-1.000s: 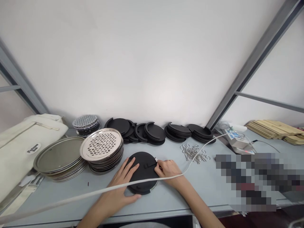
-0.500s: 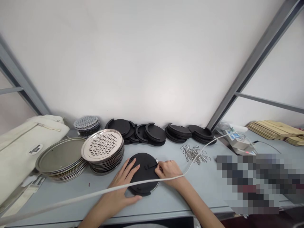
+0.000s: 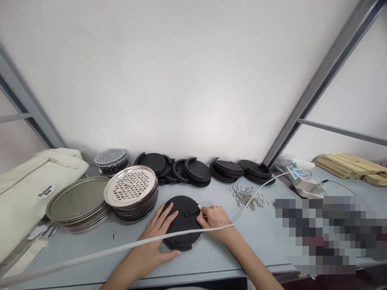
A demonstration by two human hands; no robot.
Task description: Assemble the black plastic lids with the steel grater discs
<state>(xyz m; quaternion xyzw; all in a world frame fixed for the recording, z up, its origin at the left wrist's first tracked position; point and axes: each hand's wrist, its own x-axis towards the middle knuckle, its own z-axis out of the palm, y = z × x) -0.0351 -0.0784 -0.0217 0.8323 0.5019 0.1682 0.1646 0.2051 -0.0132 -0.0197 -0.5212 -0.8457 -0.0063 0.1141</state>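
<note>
A round black disc point(image 3: 184, 231) lies on the table in front of me, its top showing a small raised slot and a silver edge at lower right. My left hand point(image 3: 155, 229) rests on its left side with fingers spread, the thumb by the lower rim. At the disc's upper right edge, my right hand point(image 3: 213, 219) pinches a small silver metal piece point(image 3: 199, 207), mostly hidden by the fingers. A white cable point(image 3: 121, 245) passes across the view in front of the disc and right wrist. Several wire hooks point(image 3: 248, 197) lie in a loose pile to the right.
Stacked perforated metal grater discs point(image 3: 131, 187) and plain metal discs point(image 3: 78, 199) stand left, beside a white bag point(image 3: 30, 189). More black discs point(image 3: 198, 171) line the wall. Brown cardboard pieces point(image 3: 347, 165) and a white box point(image 3: 302, 181) are at right.
Both hands stay almost in place on the disc. The view has shifted very slightly; the right fingers still pinch the metal piece at the edge.
</note>
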